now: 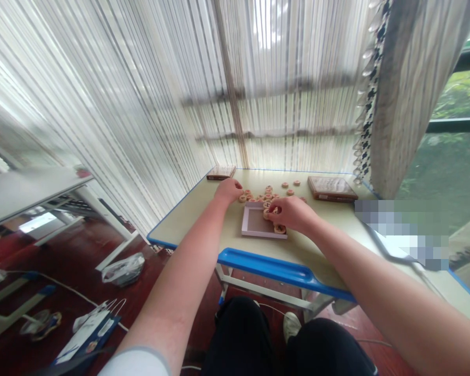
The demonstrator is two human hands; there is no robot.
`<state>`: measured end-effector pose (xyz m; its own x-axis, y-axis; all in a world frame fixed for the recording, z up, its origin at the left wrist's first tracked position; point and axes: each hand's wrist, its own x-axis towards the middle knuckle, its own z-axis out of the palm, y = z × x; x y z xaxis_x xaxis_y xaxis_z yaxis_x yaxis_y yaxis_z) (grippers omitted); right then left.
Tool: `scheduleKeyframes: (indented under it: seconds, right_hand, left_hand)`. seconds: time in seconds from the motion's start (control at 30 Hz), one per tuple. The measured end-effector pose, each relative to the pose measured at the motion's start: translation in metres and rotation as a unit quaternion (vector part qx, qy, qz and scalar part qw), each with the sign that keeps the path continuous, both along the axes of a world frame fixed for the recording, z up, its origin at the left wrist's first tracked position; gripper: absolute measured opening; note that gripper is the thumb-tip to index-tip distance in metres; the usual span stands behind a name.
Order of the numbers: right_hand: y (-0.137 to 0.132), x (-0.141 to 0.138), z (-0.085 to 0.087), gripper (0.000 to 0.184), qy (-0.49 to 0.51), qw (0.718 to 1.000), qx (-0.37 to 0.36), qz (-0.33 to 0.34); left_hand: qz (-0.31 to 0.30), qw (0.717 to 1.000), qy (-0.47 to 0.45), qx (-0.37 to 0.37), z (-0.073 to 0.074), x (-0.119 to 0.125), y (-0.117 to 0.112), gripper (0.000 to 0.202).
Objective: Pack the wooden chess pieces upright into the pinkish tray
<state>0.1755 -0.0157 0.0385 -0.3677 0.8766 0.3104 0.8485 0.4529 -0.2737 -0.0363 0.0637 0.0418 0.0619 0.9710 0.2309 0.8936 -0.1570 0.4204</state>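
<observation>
A shallow, pale lilac box (245, 224) lies on the desk, several round wooden xiangqi pieces lined up along its right side. My right hand (293, 211) reaches over that side, fingertips closed on a xiangqi piece (273, 210) in the row. Nearer to me, another piece (279, 229) sits in the box's front right corner. Behind the box is a loose heap of pieces (268, 196). At the heap's left edge hovers my left hand (228, 190), its fingers curled together; whatever they hold is too small to make out. One piece (242, 198) lies just below its fingertips.
A brown flat case (221, 172) lies at the desk's back left, a larger one (332, 188) at the right. Several stray pieces (290, 192) lie behind the heap. A blue tray edge (266, 265) runs along the front. Striped curtains (290, 104) hang behind the desk.
</observation>
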Motion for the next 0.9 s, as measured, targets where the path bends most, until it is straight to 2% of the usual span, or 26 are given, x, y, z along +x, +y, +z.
scheduleKeyframes:
  seconds: [0.07, 0.2, 0.33, 0.47, 0.57, 0.73, 0.9]
  right_hand:
    - [0.0, 0.0, -0.001, 0.019, -0.002, 1.0, 0.001, -0.002]
    - [0.0, 0.001, -0.002, 0.017, -0.01, 1.0, 0.009, -0.005]
    - [-0.001, 0.002, -0.001, 0.017, -0.005, 1.0, 0.018, -0.006]
    - [0.001, 0.006, -0.001, 0.021, 0.009, 0.999, 0.037, -0.017]
    - [0.004, 0.01, -0.002, 0.023, 0.01, 0.999, 0.045, -0.024]
    - [0.005, 0.013, -0.001, 0.023, 0.008, 0.999, 0.046, -0.019]
    - [0.005, 0.014, -0.002, 0.023, 0.002, 0.999, 0.045, -0.015]
  left_hand:
    - [0.002, 1.0, 0.014, 0.009, 0.001, 0.0, -0.002, 0.025]
    - [0.013, 0.998, 0.063, -0.018, 0.002, 0.001, -0.005, 0.024]
    - [0.039, 0.994, 0.099, -0.029, 0.002, 0.001, -0.004, 0.033]
    - [0.042, 0.99, 0.116, -0.071, -0.001, 0.0, 0.0, 0.039]
    - [0.026, 0.991, 0.098, -0.087, -0.003, -0.001, 0.0, 0.039]
    - [-0.004, 0.993, 0.045, -0.111, -0.004, -0.002, -0.001, 0.029]
    - [-0.006, 0.996, -0.066, -0.053, -0.005, 0.001, 0.0, 0.026]
